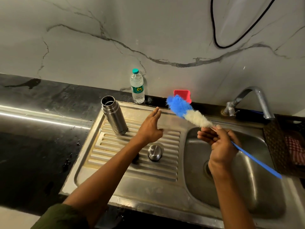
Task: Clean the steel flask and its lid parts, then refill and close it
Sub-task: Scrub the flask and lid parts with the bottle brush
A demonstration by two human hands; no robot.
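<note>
On the ribbed steel drainboard (115, 164) left of the sink basin (257, 187), the open steel flask (114, 115) stands upright at the far left corner, mouth uncovered. Nearer, its steel lid (154, 152) sits on the ribs, with a small dark part (135, 158) just left of it, half hidden behind the forearm. The left hand (151, 128) hangs above the drainboard, fingers straight and loose, touching nothing. The right hand (219, 142), over the basin, pinches a bottle brush (188, 111) just below its bristles, blue-and-white head pointing far-left, blue handle trailing right. A plastic water bottle (137, 87) stands against the far wall, and a tap (254, 101) at far right.
</note>
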